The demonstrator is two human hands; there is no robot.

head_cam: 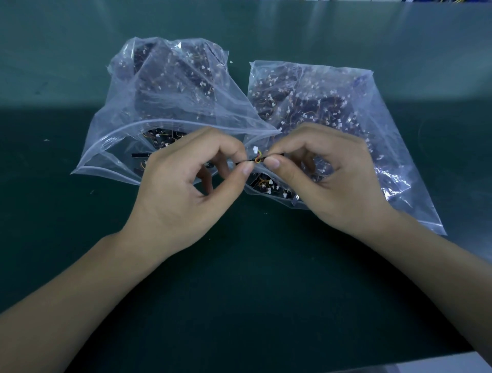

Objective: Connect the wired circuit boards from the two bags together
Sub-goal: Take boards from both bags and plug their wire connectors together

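Thin black circuit boards (259, 159) pinched between left hand (183, 183) and right hand (330, 175)

Dark green table mat (253, 292), pale table edge (439, 362) near right, possibly coloured wires (476, 2) far right corner

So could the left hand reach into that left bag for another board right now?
Probably not yet: the left hand is pinching a small board against the right hand. The left bag gapes open just beside it, so once freed, likely yes.
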